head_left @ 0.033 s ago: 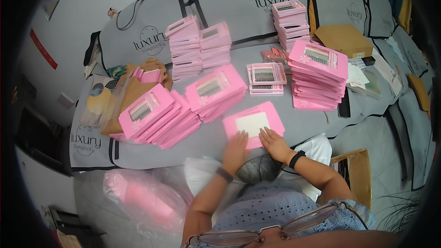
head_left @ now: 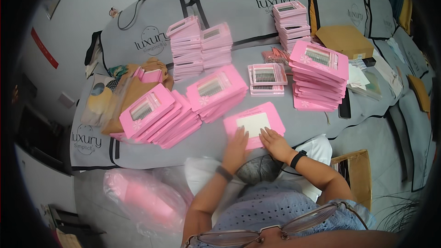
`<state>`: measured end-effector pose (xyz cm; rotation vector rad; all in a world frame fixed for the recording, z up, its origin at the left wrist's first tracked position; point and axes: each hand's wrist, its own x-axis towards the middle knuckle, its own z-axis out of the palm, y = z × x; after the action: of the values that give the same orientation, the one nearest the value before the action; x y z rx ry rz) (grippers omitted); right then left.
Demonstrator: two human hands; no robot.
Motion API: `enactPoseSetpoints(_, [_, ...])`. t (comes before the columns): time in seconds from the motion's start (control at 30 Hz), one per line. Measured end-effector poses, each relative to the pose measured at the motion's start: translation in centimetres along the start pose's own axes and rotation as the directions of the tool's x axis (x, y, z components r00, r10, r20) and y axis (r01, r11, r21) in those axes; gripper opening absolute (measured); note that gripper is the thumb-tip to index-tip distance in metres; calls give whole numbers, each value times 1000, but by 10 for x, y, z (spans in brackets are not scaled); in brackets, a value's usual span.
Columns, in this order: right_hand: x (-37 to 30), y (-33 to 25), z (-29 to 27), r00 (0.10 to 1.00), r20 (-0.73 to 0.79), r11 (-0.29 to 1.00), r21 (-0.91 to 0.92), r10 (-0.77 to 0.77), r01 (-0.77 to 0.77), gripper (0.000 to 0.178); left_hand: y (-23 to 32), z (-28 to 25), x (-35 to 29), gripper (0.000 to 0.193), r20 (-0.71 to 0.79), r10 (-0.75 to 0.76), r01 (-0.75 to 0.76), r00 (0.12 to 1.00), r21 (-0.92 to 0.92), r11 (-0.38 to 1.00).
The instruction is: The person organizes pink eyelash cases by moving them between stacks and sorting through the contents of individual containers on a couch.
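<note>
Grey-covered couch [head_left: 209, 140]. Near edge: pink white-centred card [head_left: 274, 120], left hand [head_left: 236, 149] and right hand [head_left: 277, 147] on it, fingers straight, close together; cannot tell whether thumbs grip. Beyond: pink sleeves [head_left: 158, 101], stacked; lash trays [head_left: 267, 75]. Farthest: pale boxes [head_left: 186, 57].

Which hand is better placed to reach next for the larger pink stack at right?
Probably the right hand: it is nearer the stack. The left hand is farther; both touch the pink card.
</note>
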<state>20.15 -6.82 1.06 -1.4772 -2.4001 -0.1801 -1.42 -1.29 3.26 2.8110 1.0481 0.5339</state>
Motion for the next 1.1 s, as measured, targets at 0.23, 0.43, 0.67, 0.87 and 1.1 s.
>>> enactPoseSetpoints(0.23, [16,13,-7,999,-32,982,188,38,-32,46,-18,17,10,70,66,14,-7,998,-101,995])
enactPoseSetpoints(0.43, [7,8,-2,999,14,991,126,51,-52,55,-5,25,-1,67,28,-55,57,998,-93,994])
enactPoseSetpoints(0.67, [-4,0,3,1000,27,998,-56,3,-2,41,2,43,-15,46,3,-4,4,1000,81,997])
enactPoseSetpoints(0.87, [35,-12,-29,997,18,997,25,78,-79,53,6,55,-17,52,-54,11,-5,998,96,995])
enactPoseSetpoints(1.1, [83,2,11,888,387,944,105,249,-311,64,8,49,-21,54,-19,16,-14,1000,90,996])
